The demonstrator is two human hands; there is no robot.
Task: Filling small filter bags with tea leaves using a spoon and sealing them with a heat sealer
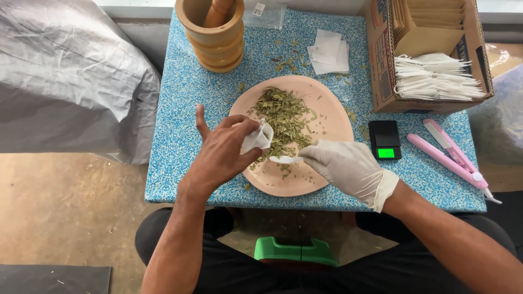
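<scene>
At the lower centre of the frame a green stool [296,251] sits between the person's knees, under the near table edge. Just above, the left hand [220,155], bare, is closed on a small white paper sachet [257,136], pinching it with thumb and fingers so that its mouth appears to face the plate; the forefinger stands clear. The right hand [348,166], in a white glove, grips a small white spoon [284,160], its bowl lying low at the near edge of the dried green leaves [284,118], just beside the sachet. The leaves are heaped on a pink oval plate [332,117] at mid-frame, which keeps most of them together, though some crumbs lie scattered on the blue speckled tabletop [174,136]. Right of the plate lie a small black scale [384,139] with a lit green display and a pink clamp-type heat tool [449,153]. Farther back, a wooden mortar with pestle [213,30] stands upper centre-left, loose white sachets [329,51] lie beside it, and a cardboard box [381,76] of stacked white sachets occupies the upper right.
</scene>
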